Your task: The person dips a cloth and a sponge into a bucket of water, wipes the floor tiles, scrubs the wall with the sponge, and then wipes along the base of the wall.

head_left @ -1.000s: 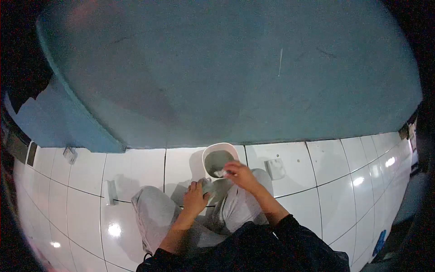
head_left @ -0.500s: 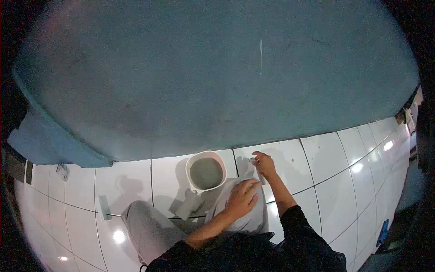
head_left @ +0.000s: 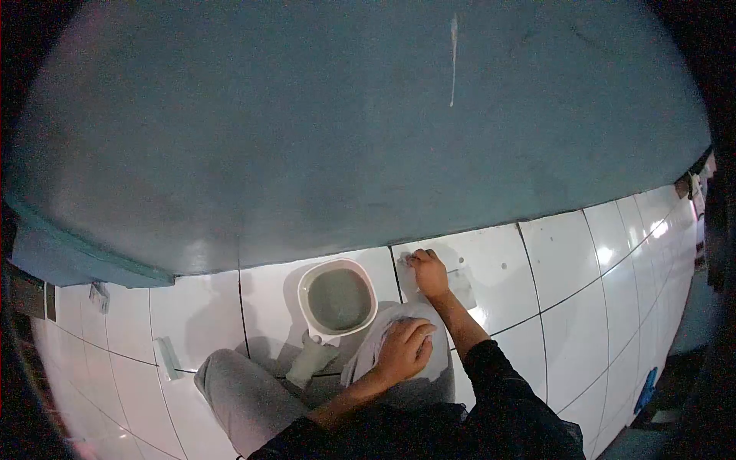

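My right hand [head_left: 429,273] is closed in a pinch at the floor near the wall, on a small whitish scrap [head_left: 405,260] too small to name. Over my bent knee, my left hand [head_left: 403,349] rests on a light cloth [head_left: 371,350], fingers loosely bent, a gap at the thumb and nothing visible in it. To the left of both hands stands a white tub [head_left: 304,308] holding grey, cloudy contents. A pale grey-green object [head_left: 310,360] leans by the tub's handle, touched by neither hand. Just right of my right wrist lies a flat whitish piece [head_left: 462,287].
A blue-grey wall [head_left: 345,153] rises directly in front of the white tiled floor [head_left: 491,257]. A pale bar-shaped object [head_left: 165,358] lies on the left, with a small packet [head_left: 99,297] farther off by the wall. Something blue [head_left: 645,391] is at the far right.
My left hand has left the pale grey-green object and moved right onto the knee. My right hand has gone from over the tub to the floor on its right. The view has shifted.
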